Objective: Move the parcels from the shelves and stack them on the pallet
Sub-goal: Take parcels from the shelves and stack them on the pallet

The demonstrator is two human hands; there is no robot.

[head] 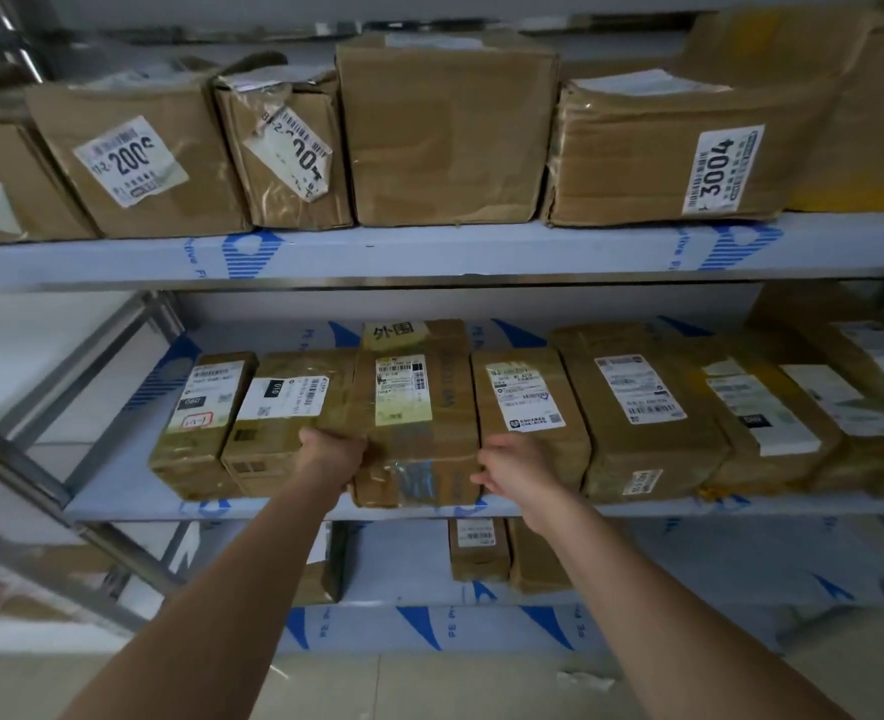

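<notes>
Left hand [328, 452]: fingers curled over the left front corner of a taped brown parcel [416, 423], clamped on it. Right hand [512, 467]: thumb and fingers closed on the same parcel's right front corner, also gripping. The parcel lay on the middle shelf [117, 504], its front end at that shelf's front edge, slightly proud of its neighbours; a white-and-yellow label [402, 389] sat on top, and a yellowish tag with handwritten characters [394, 331] showed at its far end. Touching it on the left: a parcel with a black-and-white label [278, 423], and beyond that, nearest the shelf's left end, a narrower parcel [201, 423] bearing a red-outlined sticker. Just beside it on the right: a parcel with a white shipping label [525, 402], then a larger one [642, 407], then further parcels [772, 413] running toward the shelf's right end, blurred. Upper shelf [429, 252], front edge wrapped in blue-printed film: a carton marked 200 [133, 158], a crumpled carton with a peeling label [286, 153], a plain carton [447, 132], and a flatter carton marked 3004 [663, 153], standing in a row side by side. Lower shelf [689, 558]: two small parcels [478, 548] near its middle, partly hidden behind the forearm. Steel frame uprights [13, 459] stood at the left.
</notes>
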